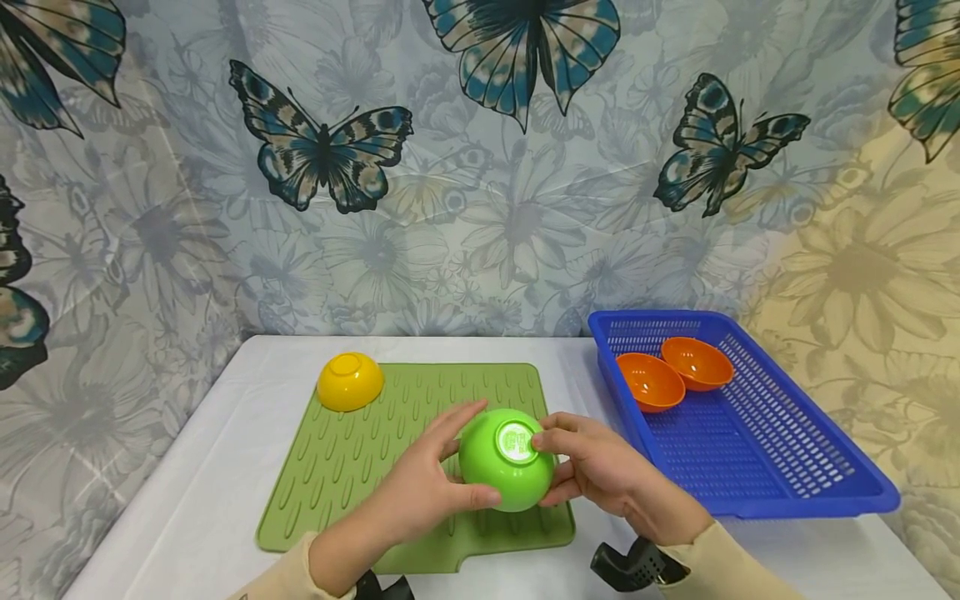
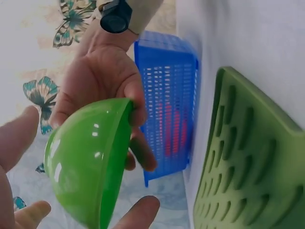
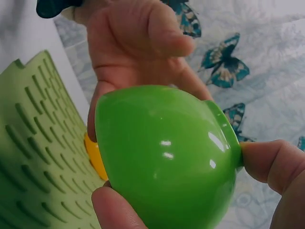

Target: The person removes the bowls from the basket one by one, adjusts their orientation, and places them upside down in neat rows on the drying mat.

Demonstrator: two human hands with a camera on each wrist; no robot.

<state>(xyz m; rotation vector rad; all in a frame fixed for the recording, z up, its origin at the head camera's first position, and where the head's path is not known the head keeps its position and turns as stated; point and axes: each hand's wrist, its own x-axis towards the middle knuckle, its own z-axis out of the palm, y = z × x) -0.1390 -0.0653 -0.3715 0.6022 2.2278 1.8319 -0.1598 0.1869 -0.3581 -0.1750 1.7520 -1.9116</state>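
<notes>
A bright green bowl (image 1: pixel 495 475) is held above the green mat with its round base turned toward the head camera. My right hand (image 1: pixel 600 467) pinches it, the thumb on the base and fingers at the rim, as the right wrist view shows. Around the bowl's left side is my left hand (image 1: pixel 420 479), its fingers spread and relaxed. In the right wrist view the left thumb stands off the bowl (image 3: pixel 167 148); whether the other left fingers touch it is partly hidden. A yellow bowl (image 1: pixel 350 382) lies upside down at the mat's back left corner.
The green drying mat (image 1: pixel 337 467) with raised ridges lies on a white-covered table (image 1: pixel 187 467). To the right stands a blue perforated basket (image 1: pixel 780 442), with two orange bowls (image 1: pixel 649 383) facing up at its back left. A butterfly-patterned cloth (image 1: pixel 480 233) hangs behind the table.
</notes>
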